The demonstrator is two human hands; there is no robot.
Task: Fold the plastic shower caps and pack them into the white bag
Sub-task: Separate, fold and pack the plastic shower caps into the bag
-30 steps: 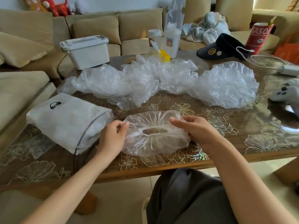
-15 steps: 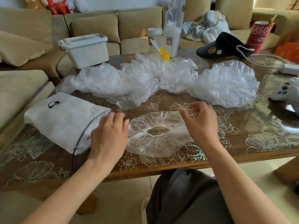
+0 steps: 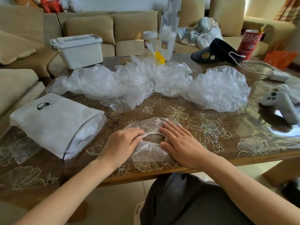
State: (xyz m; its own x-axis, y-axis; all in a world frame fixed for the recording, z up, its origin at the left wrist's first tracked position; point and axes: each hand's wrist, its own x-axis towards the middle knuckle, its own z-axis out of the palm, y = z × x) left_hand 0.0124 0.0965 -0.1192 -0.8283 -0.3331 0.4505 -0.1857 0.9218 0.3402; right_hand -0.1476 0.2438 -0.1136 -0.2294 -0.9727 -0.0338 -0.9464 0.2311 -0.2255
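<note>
A clear plastic shower cap (image 3: 150, 152) lies flat near the table's front edge, its elastic opening facing up. My left hand (image 3: 121, 144) presses its left side with flat fingers. My right hand (image 3: 179, 142) presses its right side, fingers straight. The white drawstring bag (image 3: 55, 122) lies on its side to the left, mouth toward the cap, with plastic showing inside. A heap of crumpled clear caps (image 3: 123, 85) stretches across the middle of the table. One more puffed cap (image 3: 219, 88) sits at the right.
A white lidded box (image 3: 78, 50) stands at the back left. A dark visor (image 3: 214, 52), a red cup (image 3: 249, 43) and a tall clear packet (image 3: 168, 34) line the far edge. A grey game controller (image 3: 279, 104) lies at the right. Sofas surround the table.
Both hands let go of the cap's edges, lifted briefly, and now lie flat on top of it, pressing it down beside its opening. The cap looks flatter.
</note>
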